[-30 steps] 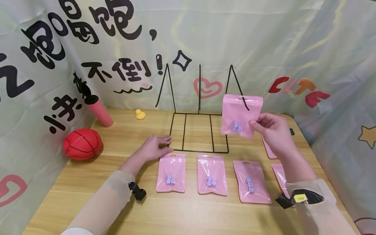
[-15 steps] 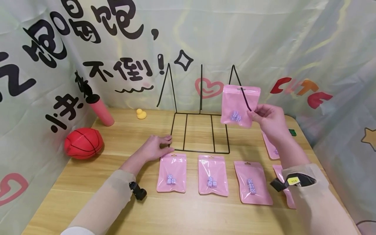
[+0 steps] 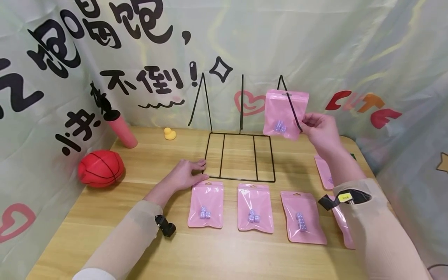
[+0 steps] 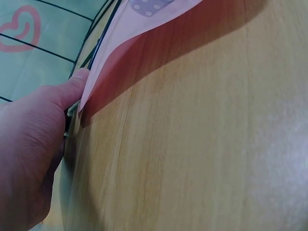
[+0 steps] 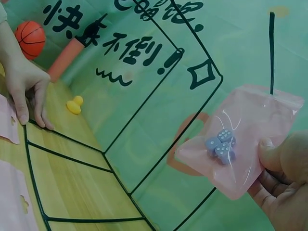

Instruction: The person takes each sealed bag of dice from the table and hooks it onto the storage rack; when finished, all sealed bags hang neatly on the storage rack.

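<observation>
My right hand [image 3: 323, 134] pinches the lower right edge of a pink zip bag [image 3: 285, 112] with several pale purple dice showing through. Its top is at the right sloping hook of a black wire display rack [image 3: 239, 180], and the hook's lower part passes in front of the bag. The right wrist view shows the wire meeting the bag's [image 5: 240, 168] top, thumb on its side. My left hand [image 3: 183, 175] holds the left front corner of the rack's base, thumb at the front wire; a flat pink bag [image 3: 206, 198] lies just in front.
More pink dice bags lie ahead of the rack: a middle one [image 3: 254, 202], a right one [image 3: 302, 225], and others under my right forearm. A red toy basketball [image 3: 100, 169], a pink cylinder [image 3: 122, 132] and a yellow duck [image 3: 170, 133] stand left. A printed cloth hangs behind.
My right hand has raised the pink bag and pushed it farther up along the right hook. My left hand stays at the rack's corner.
</observation>
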Available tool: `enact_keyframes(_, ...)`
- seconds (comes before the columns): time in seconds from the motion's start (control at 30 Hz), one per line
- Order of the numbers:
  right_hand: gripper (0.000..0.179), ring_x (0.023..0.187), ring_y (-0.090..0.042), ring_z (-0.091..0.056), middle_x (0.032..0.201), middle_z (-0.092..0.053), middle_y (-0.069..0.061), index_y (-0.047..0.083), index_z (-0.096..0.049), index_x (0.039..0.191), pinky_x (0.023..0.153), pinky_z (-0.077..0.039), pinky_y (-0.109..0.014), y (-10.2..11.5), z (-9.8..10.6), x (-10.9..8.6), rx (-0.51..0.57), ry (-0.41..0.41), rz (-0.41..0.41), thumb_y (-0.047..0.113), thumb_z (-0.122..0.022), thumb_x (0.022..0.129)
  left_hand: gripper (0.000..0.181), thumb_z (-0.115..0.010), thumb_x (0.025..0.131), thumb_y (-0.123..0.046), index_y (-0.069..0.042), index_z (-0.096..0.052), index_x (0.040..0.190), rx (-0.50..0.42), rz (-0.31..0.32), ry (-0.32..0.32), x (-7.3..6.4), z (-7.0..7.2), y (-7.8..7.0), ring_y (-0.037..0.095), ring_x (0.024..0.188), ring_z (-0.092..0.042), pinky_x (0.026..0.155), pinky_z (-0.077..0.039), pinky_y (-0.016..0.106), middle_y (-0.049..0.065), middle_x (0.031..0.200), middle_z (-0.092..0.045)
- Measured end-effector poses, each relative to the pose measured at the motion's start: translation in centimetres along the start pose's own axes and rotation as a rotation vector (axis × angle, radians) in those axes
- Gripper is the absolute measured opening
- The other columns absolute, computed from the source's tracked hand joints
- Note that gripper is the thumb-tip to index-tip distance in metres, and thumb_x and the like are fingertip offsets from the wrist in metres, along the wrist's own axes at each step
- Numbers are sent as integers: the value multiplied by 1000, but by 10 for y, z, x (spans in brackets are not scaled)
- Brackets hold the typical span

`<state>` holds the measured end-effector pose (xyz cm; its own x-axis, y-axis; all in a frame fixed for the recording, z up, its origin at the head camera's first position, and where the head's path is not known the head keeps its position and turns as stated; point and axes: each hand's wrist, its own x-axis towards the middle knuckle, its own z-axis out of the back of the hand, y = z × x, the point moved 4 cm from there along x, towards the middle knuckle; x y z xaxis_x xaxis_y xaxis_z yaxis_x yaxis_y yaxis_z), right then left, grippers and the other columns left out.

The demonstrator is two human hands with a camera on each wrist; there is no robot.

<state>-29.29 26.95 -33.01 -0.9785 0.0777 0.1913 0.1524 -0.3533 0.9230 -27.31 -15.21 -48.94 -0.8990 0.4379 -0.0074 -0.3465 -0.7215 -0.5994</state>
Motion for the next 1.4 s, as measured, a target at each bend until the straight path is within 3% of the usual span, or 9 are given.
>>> enact_keyframes(0.13,5,84,-10,-62,87,-67,9,6,-70,99,73,-56,-17,0,2,4,4,2,-7,9,-69,103,53,-78,97,-44,-10,-70,136,8,5,5,1,0,0,27,147,-44,126,-9,62,-2,153,-54)
enact_keyframes(0.3,4,88,-8,-62,90,-67,11,5,-70,105,75,-55,-16,-1,6,6,-5,2,-18,8,-68,104,52,-78,97,-44,-10,-70,136,3,-5,7,1,0,-1,27,147,-44,127,-13,59,-1,153,-54)
enact_keyframes(0.53,38,97,-6,-68,101,-74,12,-1,-69,127,81,-54,-14,-6,19,4,-51,-7,-54,25,-76,100,51,-78,98,-42,-9,-71,136,5,-16,2,3,2,-3,28,146,-45,126,-18,57,1,153,-55)
enact_keyframes(0.77,45,98,-2,-69,104,-75,17,1,-65,133,84,-54,-11,-17,40,-7,-123,36,-113,30,-76,100,51,-79,97,-42,-9,-70,136,4,-1,4,1,2,-2,26,147,-45,127,-14,59,0,153,-55)
enact_keyframes(1.0,55,96,6,-66,101,-69,27,0,-62,140,83,-51,-6,-41,69,-23,-255,108,-162,37,-74,101,52,-79,97,-41,-8,-70,136,-11,-5,1,1,1,-2,26,146,-46,126,-24,52,1,152,-55)
enact_keyframes(1.17,59,92,11,-64,99,-66,30,0,-60,142,81,-51,-6,-63,92,-35,-319,141,-193,41,-74,101,52,-79,97,-41,-8,-71,136,-7,-9,-1,1,1,-1,25,146,-46,126,-23,52,1,152,-55)
enact_keyframes(1.4,68,92,9,-59,109,-67,19,0,-57,145,80,-54,-14,-96,122,-48,-424,159,-273,50,-69,102,52,-79,97,-41,-8,-70,136,-17,3,0,0,2,-2,26,147,-45,127,-15,58,0,153,-55)
